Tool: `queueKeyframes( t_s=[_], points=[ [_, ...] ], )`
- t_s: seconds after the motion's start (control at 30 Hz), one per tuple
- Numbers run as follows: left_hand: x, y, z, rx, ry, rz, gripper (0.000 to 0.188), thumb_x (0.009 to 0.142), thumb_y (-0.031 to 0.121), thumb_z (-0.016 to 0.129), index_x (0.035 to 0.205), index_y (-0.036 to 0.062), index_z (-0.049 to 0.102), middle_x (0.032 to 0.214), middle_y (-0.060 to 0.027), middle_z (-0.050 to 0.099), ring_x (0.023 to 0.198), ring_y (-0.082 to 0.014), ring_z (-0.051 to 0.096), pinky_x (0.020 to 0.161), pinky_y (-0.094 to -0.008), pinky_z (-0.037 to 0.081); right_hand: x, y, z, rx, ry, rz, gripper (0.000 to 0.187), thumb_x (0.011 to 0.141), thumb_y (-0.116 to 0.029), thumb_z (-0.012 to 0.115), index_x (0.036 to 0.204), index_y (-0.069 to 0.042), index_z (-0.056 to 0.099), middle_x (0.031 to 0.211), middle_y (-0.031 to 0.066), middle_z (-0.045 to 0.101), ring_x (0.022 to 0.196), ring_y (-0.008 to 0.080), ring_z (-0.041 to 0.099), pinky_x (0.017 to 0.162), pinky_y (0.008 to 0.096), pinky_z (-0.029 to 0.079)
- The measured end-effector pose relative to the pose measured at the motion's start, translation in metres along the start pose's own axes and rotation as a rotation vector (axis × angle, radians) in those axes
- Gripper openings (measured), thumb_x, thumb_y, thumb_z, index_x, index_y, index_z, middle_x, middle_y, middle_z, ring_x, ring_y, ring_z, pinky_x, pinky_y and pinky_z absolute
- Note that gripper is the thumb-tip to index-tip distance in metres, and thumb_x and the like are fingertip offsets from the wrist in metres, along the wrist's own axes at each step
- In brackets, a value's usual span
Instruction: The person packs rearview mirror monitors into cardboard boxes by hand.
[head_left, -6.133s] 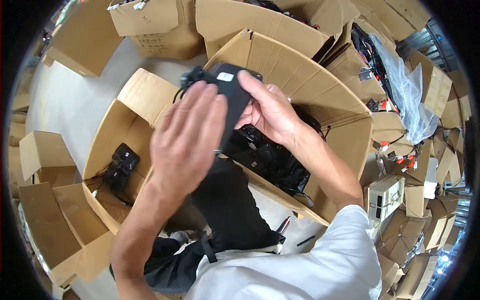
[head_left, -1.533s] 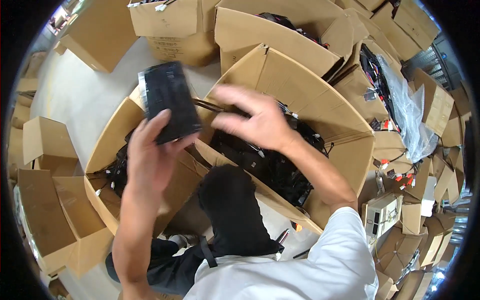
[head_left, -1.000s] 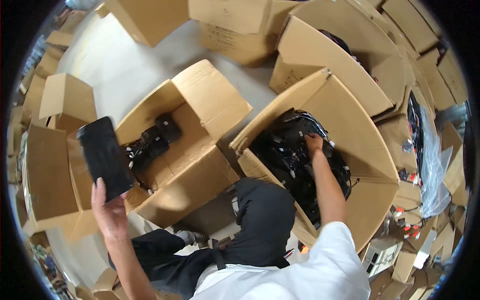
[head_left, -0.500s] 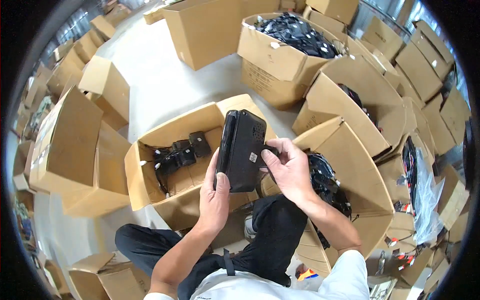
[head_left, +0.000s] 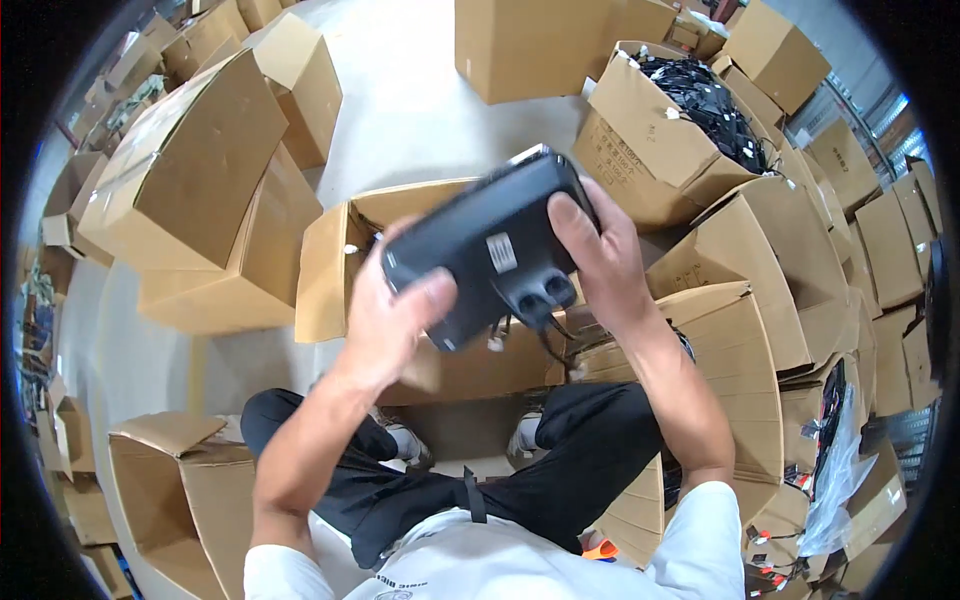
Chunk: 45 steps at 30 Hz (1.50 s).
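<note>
Brown cardboard cartons stand stacked at far left, the upper one with its open side turned right. Next right: low open cardboard carton in front of the knees, partly hidden behind the handled item. Left hand half closed, gripping the left end of a flat black rectangular plastic housing; thumb on the near face, fingers mostly out of sight. Housing held up between both hands, tilted, right end higher; slightly blurred. Small white label mid-face; black cable hangs at its lower edge. Right hand half closed on the right end, thumb on the face. Farther right: tall cardboard carton heaped with black cabled parts, then crumpled clear plastic film.
</note>
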<state>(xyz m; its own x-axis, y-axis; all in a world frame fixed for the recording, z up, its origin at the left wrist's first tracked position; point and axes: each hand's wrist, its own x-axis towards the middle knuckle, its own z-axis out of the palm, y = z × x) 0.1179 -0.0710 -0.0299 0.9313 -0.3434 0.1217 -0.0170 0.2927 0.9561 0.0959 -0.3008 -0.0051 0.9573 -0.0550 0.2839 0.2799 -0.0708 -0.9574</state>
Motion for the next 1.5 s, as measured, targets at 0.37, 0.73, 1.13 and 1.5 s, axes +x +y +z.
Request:
queueKeyframes(
  t_s=[0.37, 0.73, 1.13, 1.5],
  points=[
    [0.116, -0.076, -0.072, -0.377, -0.427, -0.249, 0.092, 0.092, 0.073, 0.046, 0.143, -0.0028, 0.042, 0.117, -0.0188, 0.066, 0.104, -0.0230, 0.065, 0.093, -0.0392, 0.052, 0.128, 0.078, 0.048, 0.650, 0.136, 0.233, 0.033, 0.094, -0.026, 0.067, 0.112, -0.001, 0.059, 0.105, 0.0075, 0.066, 0.096, 0.0151, 0.065, 0.086, 0.0290, 0.053],
    [0.212, -0.280, -0.152, 1.082, -0.468, -0.124, 0.014, 0.081, 0.005, 0.064, 0.092, -0.0012, 0.069, 0.083, -0.0201, 0.067, 0.081, -0.0323, 0.068, 0.072, -0.0456, 0.054, 0.106, 0.439, -0.006, 0.408, 0.919, 1.015, 0.038, 0.085, -0.016, 0.075, 0.116, -0.002, 0.058, 0.104, 0.0138, 0.066, 0.084, 0.0276, 0.066, 0.064, 0.0407, 0.059],
    [0.237, -0.333, -0.155, 1.446, -0.401, 0.296, 0.027, 0.082, 0.011, 0.066, 0.109, 0.0046, 0.064, 0.112, -0.0160, 0.063, 0.114, -0.0327, 0.057, 0.102, -0.0460, 0.041, 0.069, 0.545, -0.006, 0.773, 0.912, 1.042, 0.050, 0.098, -0.036, 0.064, 0.134, -0.005, 0.048, 0.125, 0.0171, 0.058, 0.104, 0.0313, 0.061, 0.088, 0.0509, 0.055],
    [0.085, -0.281, -0.073, 1.152, -1.017, -0.222, 0.053, 0.083, 0.044, 0.075, 0.111, -0.0004, 0.063, 0.112, -0.0305, 0.063, 0.109, -0.0429, 0.061, 0.091, -0.0483, 0.049, 0.110, 0.300, -0.076, -0.302, -0.250, 0.632, 0.054, 0.093, -0.044, 0.063, 0.107, 0.008, 0.069, 0.100, 0.0176, 0.073, 0.089, 0.0263, 0.070, 0.081, 0.0395, 0.056]
  ],
)
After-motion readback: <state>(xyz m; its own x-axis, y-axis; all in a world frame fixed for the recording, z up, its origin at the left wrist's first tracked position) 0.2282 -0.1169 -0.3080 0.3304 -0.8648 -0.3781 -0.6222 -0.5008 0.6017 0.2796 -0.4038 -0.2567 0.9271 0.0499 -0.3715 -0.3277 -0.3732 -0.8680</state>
